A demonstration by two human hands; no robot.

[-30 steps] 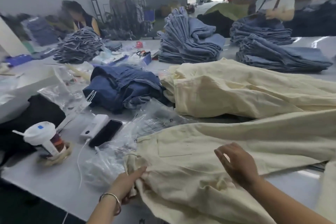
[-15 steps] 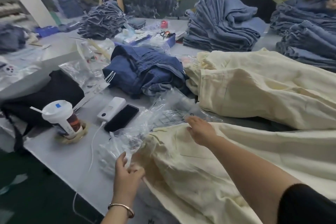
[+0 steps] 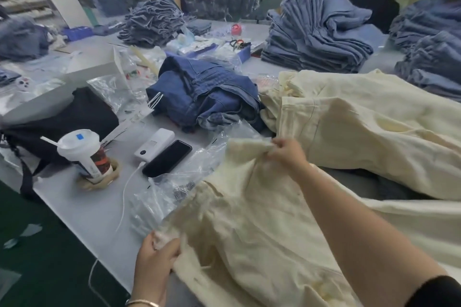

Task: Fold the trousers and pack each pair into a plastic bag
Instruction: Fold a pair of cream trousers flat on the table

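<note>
Lying rumpled across the lower centre and right of the frame, cream trousers (image 3: 262,219), waist end stretched between both hands. Pinched at the near corner, bottom centre, by left hand (image 3: 156,255), fingers curled round a bunch of cloth. Gripped at the far corner, mid-frame, by right hand (image 3: 287,153), forearm reaching in from the lower right. Spread partly under the trousers, left of centre, clear plastic bags (image 3: 172,187), beside a black phone (image 3: 167,158).

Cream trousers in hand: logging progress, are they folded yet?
Not folded. The cream trousers lie spread, left hand and right hand gripping one end.
</note>
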